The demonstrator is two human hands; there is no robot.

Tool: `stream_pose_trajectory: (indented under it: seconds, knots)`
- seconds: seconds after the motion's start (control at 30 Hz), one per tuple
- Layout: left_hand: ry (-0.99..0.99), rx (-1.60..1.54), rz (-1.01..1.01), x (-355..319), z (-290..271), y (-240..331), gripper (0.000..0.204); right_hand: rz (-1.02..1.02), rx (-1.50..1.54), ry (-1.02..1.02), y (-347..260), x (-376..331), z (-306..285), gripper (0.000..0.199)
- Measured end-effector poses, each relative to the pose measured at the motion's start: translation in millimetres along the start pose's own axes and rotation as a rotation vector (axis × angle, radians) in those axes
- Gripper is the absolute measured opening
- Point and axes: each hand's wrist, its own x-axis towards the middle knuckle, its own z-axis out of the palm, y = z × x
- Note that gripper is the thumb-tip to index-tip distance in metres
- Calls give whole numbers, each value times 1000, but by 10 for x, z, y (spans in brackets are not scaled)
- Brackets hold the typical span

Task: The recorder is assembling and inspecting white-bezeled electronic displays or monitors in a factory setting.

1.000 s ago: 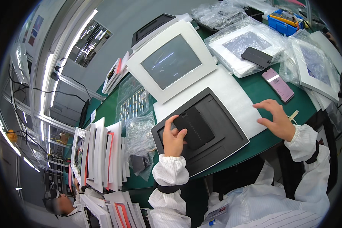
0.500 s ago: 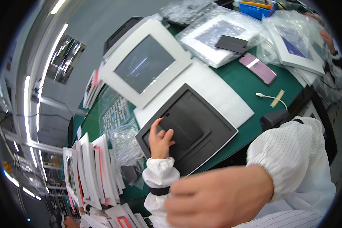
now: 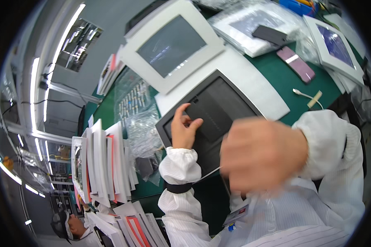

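A black-backed display frame [image 3: 210,154] lies face down with its recessed back and raised centre panel upward. My left hand [image 3: 183,131] is over the left part of that back, thumb and forefinger spread apart and the other fingers bent, with nothing seen between them. I cannot tell whether its fingertips touch the surface. Smeared by motion, my right hand [image 3: 264,154] is in front of the frame's right side and hides part of it. Its fingers are too blurred to read. Behind the frame, a white foam sheet [image 3: 259,88] extends to the right.
A white-framed display [image 3: 171,46] stands tilted at the back. On the green table are a pink phone [image 3: 296,65], a white cable [image 3: 303,94], bagged panels [image 3: 251,26] and a bag of small parts [image 3: 132,101]. White panels [image 3: 105,164] stand upright at left; another person [image 3: 75,226] is lower left.
My right hand has moved up and to the right, now covering part of the black-backed frame. My left hand remains over its left part. The whole view has shifted.
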Motion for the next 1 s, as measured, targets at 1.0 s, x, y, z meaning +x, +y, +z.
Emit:
stream_pose_trajectory:
  seconds: [1.0]
  knots:
    - [112, 41, 17, 47, -95, 26, 42, 827, 421, -50, 1238, -370, 833, 72]
